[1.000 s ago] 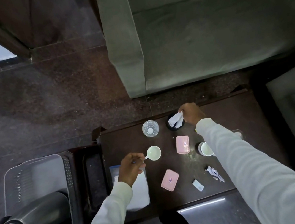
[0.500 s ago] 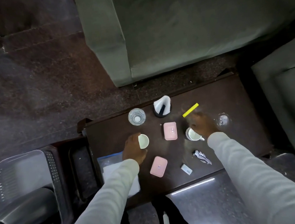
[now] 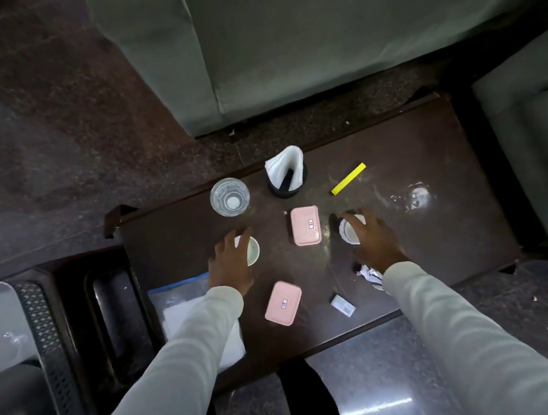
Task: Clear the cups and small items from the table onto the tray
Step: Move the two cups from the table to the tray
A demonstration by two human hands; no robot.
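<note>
Two small white ceramic cups sit on the dark brown wooden counter (image 3: pixel 432 160), one under each hand. The left hand (image 3: pixel 229 264) curls its grip round the left cup (image 3: pixel 253 249); the right hand (image 3: pixel 371 240) wraps the right cup (image 3: pixel 349 230); neither looks lifted. Best to close firmly on the walls, lift straight up, keep both level, and clear the pink rectangular plastic box (image 3: pixel 306 225) between them before swinging left toward the dark tray (image 3: pixel 111 313).

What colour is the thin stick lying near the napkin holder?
Yellow; the stick shows clearly in the head view.
</note>
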